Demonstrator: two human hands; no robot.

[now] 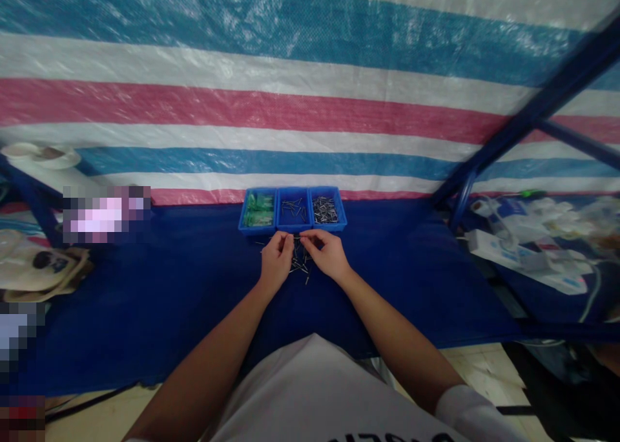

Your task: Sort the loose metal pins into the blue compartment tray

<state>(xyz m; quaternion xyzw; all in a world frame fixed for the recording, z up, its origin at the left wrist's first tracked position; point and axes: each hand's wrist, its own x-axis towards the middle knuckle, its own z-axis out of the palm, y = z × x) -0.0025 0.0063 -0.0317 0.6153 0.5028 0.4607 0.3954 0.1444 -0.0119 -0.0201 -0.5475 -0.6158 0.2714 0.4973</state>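
You've got decent elbow room here: the blue tabletop (194,287) runs wide to your left and right, though its far edge meets the striped sheet (290,106) just behind the bins. Your left hand (278,258) and right hand (328,251) are near that back edge, thumbs and fingers of both pinched on one thin piece (297,237), right in front of the middle bin (294,228). Count: three blue bins in a row, left bin (256,231) holding green stuff, the other two metal pins. One small pile of loose pins (300,265) sits between your hands, too tangled to count.
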